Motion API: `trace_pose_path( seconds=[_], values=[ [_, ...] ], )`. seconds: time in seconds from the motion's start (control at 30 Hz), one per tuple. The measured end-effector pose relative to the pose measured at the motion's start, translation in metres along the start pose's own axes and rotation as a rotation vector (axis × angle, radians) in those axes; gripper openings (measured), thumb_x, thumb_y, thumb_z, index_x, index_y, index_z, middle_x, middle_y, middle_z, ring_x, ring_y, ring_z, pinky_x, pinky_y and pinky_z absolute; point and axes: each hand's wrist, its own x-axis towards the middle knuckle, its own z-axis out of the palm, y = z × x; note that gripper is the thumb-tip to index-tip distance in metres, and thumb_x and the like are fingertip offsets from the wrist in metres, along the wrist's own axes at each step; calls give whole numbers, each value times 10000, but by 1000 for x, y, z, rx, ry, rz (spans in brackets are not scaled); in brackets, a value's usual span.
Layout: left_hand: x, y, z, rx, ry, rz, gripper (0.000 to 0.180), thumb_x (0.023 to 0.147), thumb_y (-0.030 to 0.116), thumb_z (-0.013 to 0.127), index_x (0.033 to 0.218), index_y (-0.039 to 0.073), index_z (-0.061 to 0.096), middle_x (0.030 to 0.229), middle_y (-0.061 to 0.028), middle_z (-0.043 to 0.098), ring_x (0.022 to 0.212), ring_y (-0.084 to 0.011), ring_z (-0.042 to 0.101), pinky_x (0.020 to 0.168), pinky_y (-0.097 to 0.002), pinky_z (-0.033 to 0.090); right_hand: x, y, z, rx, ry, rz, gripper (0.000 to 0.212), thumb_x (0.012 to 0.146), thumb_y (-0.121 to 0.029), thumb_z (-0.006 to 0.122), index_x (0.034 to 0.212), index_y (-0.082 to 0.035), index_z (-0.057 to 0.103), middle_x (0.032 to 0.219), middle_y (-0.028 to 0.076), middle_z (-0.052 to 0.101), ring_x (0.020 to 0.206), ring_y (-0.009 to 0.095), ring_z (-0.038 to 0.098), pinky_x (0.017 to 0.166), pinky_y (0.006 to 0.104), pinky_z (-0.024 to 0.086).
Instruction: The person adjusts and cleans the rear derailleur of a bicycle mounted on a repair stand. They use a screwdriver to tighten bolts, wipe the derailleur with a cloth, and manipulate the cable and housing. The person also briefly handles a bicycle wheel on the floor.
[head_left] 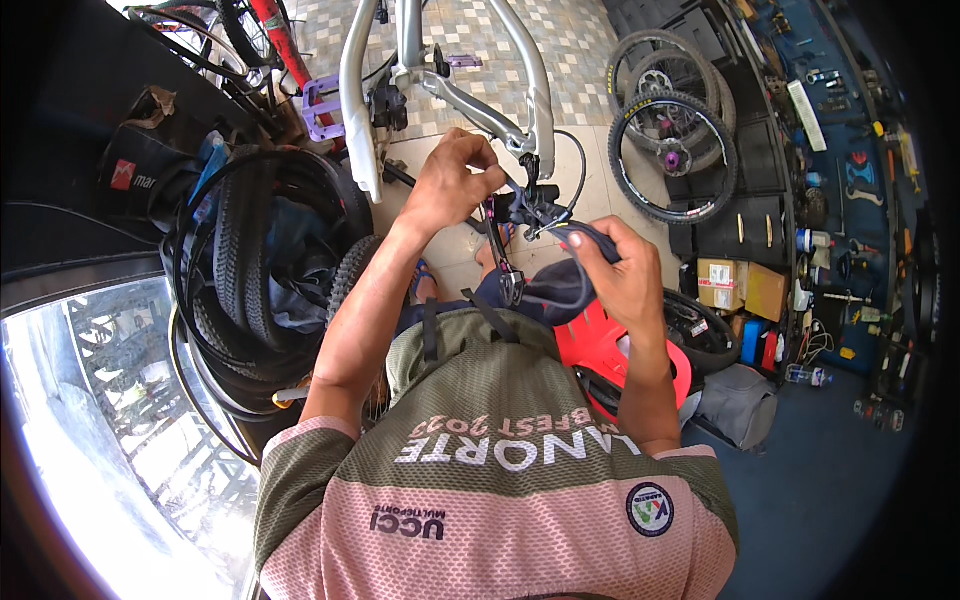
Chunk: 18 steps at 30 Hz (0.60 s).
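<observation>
Beyond the white-lettered jersey (500, 445), the right hand (625, 275) pinches dark cloth (562, 287) near the rear derailleur (511, 285), apart from the left hand (452, 183), its grip unclear.

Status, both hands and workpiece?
Left hand close to black metal derailleur, grip unclear. Right hand pinching dark grey cloth. Thin, curved black cable beside silver metal bike frame.
</observation>
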Motion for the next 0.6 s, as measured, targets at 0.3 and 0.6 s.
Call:
trace_pose_path(
  seconds=[0.3, 0.6],
  values=[
    [3, -11, 1, 105, 54, 97, 153, 857, 148, 745, 928, 18, 706, 1107, -119, 653, 1122, -251, 616, 911, -377, 530, -8, -8, 6, 62, -14, 4, 192, 1007, -200, 772, 992, -13, 734, 681, 77, 705, 612, 114, 659, 587, 326, 514],
    [-12, 10, 11, -11, -80, 96, 130, 859, 136, 744, 923, 26, 720, 1132, -108, 638, 1113, -235, 603, 902, -362, 519, -22, 1, -31, 21, 65, 4, 214, 1012, -198, 781, 986, 12, 747, 714, 29, 696, 684, 63, 603, 618, 295, 503]
  ],
)
